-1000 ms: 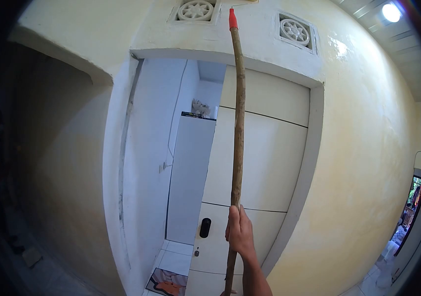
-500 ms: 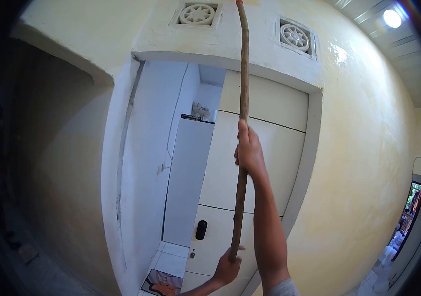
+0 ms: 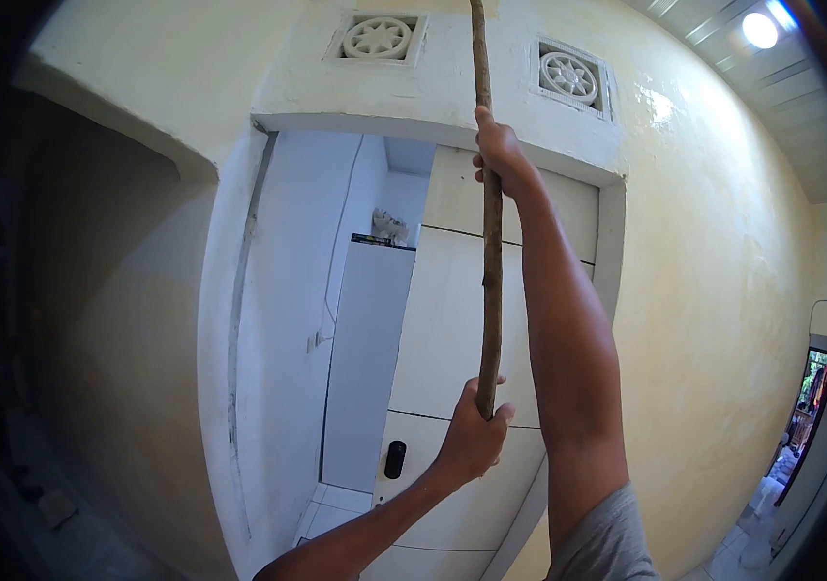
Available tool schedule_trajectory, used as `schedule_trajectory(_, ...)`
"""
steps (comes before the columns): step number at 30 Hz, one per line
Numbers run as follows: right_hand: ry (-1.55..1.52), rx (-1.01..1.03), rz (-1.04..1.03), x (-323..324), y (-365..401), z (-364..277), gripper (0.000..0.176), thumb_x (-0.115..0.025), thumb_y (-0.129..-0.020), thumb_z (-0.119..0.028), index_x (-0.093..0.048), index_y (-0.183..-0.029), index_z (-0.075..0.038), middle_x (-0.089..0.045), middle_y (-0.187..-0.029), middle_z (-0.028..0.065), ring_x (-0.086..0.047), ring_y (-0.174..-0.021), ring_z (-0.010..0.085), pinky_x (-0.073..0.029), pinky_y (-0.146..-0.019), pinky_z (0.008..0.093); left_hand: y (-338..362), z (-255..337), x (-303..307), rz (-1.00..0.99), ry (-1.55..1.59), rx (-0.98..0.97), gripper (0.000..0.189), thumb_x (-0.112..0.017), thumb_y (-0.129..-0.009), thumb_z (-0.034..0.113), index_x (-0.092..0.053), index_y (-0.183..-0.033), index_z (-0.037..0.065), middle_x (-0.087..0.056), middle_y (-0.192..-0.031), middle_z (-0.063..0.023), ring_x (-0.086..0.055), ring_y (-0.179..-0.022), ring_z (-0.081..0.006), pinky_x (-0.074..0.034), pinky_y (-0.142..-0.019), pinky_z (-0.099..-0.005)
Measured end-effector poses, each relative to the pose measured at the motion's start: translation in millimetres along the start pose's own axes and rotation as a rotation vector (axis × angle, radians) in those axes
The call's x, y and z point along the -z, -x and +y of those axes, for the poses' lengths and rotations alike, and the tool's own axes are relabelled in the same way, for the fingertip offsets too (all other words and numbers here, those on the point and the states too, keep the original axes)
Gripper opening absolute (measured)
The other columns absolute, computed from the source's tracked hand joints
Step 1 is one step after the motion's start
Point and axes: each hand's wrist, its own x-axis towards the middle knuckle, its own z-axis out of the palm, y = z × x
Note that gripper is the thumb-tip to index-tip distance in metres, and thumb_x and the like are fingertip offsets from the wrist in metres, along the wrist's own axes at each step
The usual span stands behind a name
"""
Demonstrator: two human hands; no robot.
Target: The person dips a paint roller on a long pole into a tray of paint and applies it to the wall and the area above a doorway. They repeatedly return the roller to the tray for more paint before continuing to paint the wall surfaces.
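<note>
The stick [image 3: 493, 261] ran nearly upright, right hand [image 3: 499, 155] wrapped round it above, left hand [image 3: 474, 436] curled round its lower end.

- Wood, and I'm seeing plenty of it: the pole [image 3: 492, 290], matt, knotty, slightly rough.
- Now the door [image 3: 452, 320], smooth and flat, low sheen on its pale panels.
- Yellow wall [image 3: 704, 320], painted plaster by its look, uneven, shining glossy up high!
- Grey sleeve [image 3: 607, 537], matt cloth.
- Black handle [image 3: 395, 459], smooth; plastic or metal, I can't tell.
</note>
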Motion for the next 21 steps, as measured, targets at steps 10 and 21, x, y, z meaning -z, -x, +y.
schedule_trajectory(10, -0.004, -0.101, -0.084, -6.3, 86.6, 50.6, 0.063, -0.036, -0.098, -0.056, -0.050, -0.101, 0.005, -0.051, -0.067, 0.0093, -0.056, -0.050, 0.0202, -0.049, -0.043, 0.0360, 38.3, -111.5, 18.3, 0.054, -0.191, -0.116, 0.048, -0.070, -0.085, 0.014, -0.043, -0.124, 0.012, -0.045, -0.054, 0.0041, -0.040, -0.040, -0.0067, -0.035, -0.040, -0.0254)
schedule_trajectory(21, -0.083, -0.280, -0.135, -22.5, 290.5, 149.2, 0.049, -0.035, -0.101, -0.049, -0.045, -0.087, -0.003, -0.046, -0.053, 0.0055, -0.053, -0.040, 0.0166, -0.042, -0.041, 0.0317, 186.1, -278.4, 15.9, 0.219, -0.211, -0.010, 0.035, -0.060, -0.084, 0.004, -0.056, -0.118, 0.012, -0.043, -0.064, 0.0038, -0.040, -0.054, -0.0067, -0.035, -0.052, -0.0270)
